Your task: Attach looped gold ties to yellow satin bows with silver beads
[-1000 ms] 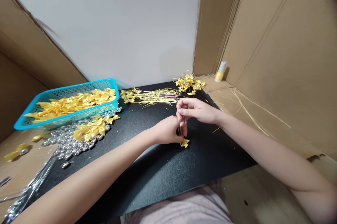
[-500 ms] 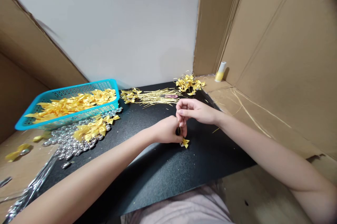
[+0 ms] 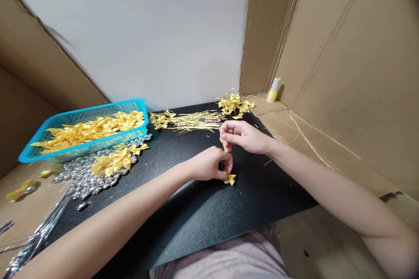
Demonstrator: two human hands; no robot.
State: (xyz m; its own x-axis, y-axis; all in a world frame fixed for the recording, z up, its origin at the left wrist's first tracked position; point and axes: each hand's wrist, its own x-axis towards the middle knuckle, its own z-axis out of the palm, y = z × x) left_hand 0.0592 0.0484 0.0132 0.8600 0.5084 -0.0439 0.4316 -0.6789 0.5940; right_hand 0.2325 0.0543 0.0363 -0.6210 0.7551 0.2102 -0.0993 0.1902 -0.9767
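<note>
My left hand (image 3: 212, 163) is closed in a pinch around a small yellow ribbon bow (image 3: 231, 179), which hangs below the fingertips close to the black board (image 3: 203, 218). A tiny silvery piece shows at the bow's left side. Just above and to the right, my right hand (image 3: 238, 136) pinches a thin gold tie (image 3: 225, 155) that runs down to the left fingers. How the tie is fixed to the bow is hidden by the fingers.
At left stands a turquoise basket (image 3: 81, 106) of yellow bows, with silver beads (image 3: 83, 185) and loose bows (image 3: 114, 161) before it. Behind my hands lie gold ties (image 3: 190, 122), a pink-handled tool (image 3: 212, 120) and tied bows (image 3: 235, 105). A white-and-yellow cone (image 3: 273, 90) stands back right.
My right hand has risen very slightly from my left hand, and more of the thin tie shows between them. The bow has stayed nearly in place.
</note>
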